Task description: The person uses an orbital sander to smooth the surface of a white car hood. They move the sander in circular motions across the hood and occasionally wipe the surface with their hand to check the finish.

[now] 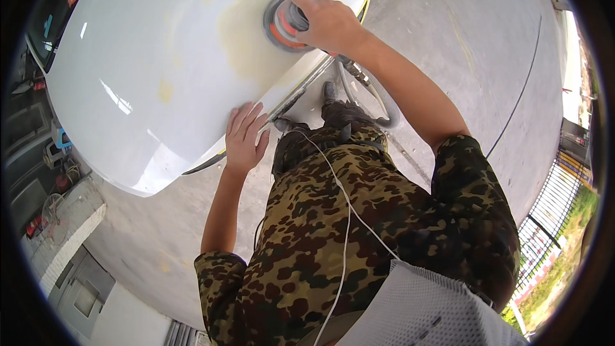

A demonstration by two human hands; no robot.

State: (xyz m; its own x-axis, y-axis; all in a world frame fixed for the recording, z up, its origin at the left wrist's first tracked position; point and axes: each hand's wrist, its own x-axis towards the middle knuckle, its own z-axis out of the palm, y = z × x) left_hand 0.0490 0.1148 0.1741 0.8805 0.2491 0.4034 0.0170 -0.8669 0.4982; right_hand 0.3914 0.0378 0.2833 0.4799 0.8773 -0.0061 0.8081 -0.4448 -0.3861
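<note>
A white car panel [147, 57], shaped like a hood, spans the upper left, with a dull yellowish patch [240, 45] on its surface. On that patch sits a round orbital sander [280, 37], black and grey with orange-red parts. My right hand [330, 22] wraps over its top, fingers closed around the body; the underside of its pad is hidden against the panel. My left hand [245, 134] lies flat at the panel's near edge, fingers stretched out and holding nothing. From the sander a hose [359, 75] runs down past the edge.
The grey hose [389, 112] loops beside my legs above the concrete floor [442, 45]. A thin white cord [346, 202] hangs down my camouflage clothing. Tools and equipment [61, 154] crowd the left side near a low ledge [80, 234]. A barred gate [544, 224] stands at the right.
</note>
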